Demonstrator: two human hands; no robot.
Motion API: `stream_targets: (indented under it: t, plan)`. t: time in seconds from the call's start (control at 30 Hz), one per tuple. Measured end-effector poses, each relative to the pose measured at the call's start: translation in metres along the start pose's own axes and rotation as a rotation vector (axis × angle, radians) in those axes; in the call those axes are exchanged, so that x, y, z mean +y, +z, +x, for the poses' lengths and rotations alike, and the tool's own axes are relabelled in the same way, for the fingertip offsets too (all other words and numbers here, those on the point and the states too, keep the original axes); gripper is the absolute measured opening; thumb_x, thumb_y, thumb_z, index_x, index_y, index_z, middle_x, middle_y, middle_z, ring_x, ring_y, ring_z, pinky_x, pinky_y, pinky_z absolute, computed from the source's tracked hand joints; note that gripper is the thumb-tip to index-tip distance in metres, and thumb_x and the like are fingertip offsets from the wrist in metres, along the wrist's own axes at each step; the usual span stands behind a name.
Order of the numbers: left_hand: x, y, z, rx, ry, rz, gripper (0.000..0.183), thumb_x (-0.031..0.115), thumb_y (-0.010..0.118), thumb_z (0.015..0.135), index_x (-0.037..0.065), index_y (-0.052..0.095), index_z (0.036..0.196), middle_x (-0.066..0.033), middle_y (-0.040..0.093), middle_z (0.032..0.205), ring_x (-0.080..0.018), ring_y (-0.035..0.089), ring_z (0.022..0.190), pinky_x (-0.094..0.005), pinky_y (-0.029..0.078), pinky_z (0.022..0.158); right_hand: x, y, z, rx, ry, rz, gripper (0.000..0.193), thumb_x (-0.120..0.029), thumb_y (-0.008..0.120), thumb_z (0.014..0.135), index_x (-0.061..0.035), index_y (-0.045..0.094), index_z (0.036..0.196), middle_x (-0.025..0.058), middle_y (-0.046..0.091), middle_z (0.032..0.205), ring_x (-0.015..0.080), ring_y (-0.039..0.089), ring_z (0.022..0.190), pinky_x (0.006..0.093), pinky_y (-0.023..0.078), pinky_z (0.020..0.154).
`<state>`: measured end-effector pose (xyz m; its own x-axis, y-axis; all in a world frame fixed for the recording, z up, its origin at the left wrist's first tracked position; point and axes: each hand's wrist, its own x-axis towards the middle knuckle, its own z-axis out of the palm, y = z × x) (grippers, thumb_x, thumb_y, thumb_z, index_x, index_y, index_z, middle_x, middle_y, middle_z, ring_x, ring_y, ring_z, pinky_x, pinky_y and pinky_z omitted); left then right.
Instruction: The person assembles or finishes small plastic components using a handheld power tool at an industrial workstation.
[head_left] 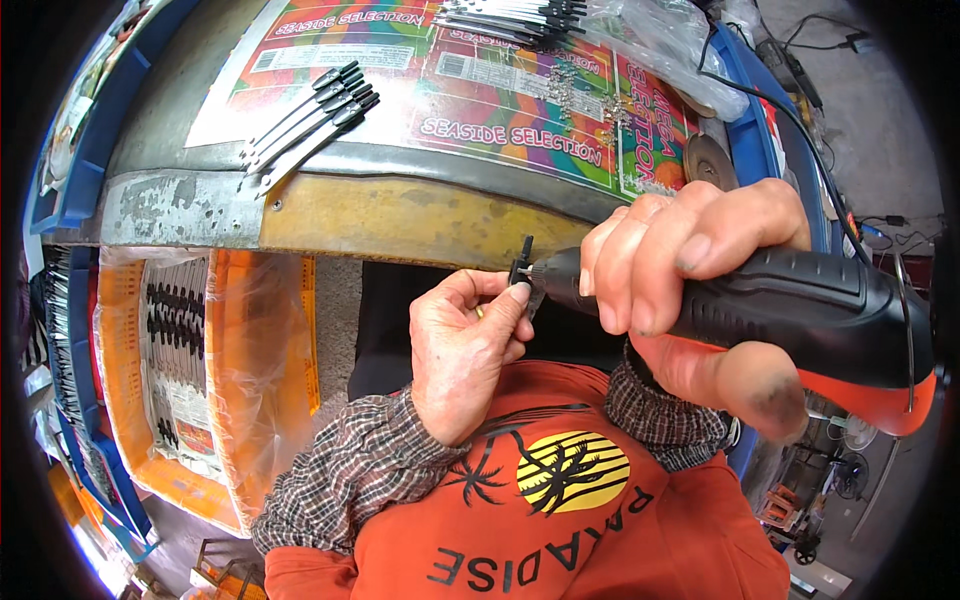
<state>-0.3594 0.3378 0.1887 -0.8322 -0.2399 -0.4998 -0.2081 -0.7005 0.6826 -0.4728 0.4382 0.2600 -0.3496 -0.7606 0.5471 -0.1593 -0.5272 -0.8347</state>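
My left hand (455, 345) pinches a small black part (527, 247) between thumb and fingers, just in front of the bench edge; the rest of that piece is hidden. Wrapped around the body of a black-and-orange electric screwdriver (790, 295) is my right hand (690, 235). The screwdriver points left, and its metal bit meets the black part at my left fingertips. Several slim silver pieces with black ends (312, 125) lie on the bench beyond my left hand. A scatter of tiny screws (575, 95) rests on the colourful printed sheet (400, 95).
A larger bundle of similar pieces (510, 20) lies at the far side, beside clear plastic bags (665, 50). An orange crate (265, 390) holding rows of pieces stands left. Blue bins (110, 110) flank the bench (190, 205). A black cord (790, 120) runs down the right.
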Motion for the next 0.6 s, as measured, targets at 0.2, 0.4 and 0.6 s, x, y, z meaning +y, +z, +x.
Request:
stream_targets:
  t: [0.2,0.4,0.6]
  plan:
    - [0.002,0.001,-0.002,0.02,-0.01,0.051,0.01,0.005,0.057,0.083,-0.004,0.054,0.086,-0.0029,0.055,0.063,-0.0049,0.05,0.053,-0.016,0.038,0.043,-0.007,0.011,0.003,0.083,0.073,-0.099,0.047,-0.04,0.068,0.074,-0.0066,0.043,0.095,0.0037,0.05,0.07,0.0154,0.051,0.059,0.0306,0.042,0.059]
    - [0.006,0.004,-0.003,0.023,-0.042,0.067,0.01,0.005,0.057,0.083,-0.003,0.054,0.086,-0.0024,0.054,0.063,-0.0046,0.049,0.053,-0.0161,0.037,0.043,-0.013,0.014,0.007,0.101,0.149,-0.162,0.048,-0.04,0.07,0.073,-0.0066,0.044,0.095,0.0034,0.05,0.069,0.0146,0.05,0.059,0.0294,0.041,0.056]
    - [0.0,0.002,-0.001,0.035,-0.011,0.037,0.009,0.005,0.057,0.083,-0.003,0.054,0.086,-0.0026,0.054,0.063,-0.0046,0.049,0.052,-0.0162,0.037,0.043,-0.016,0.015,0.007,0.122,0.221,-0.224,0.048,-0.04,0.071,0.072,-0.0065,0.045,0.095,0.003,0.049,0.068,0.0138,0.05,0.058,0.0281,0.041,0.054]
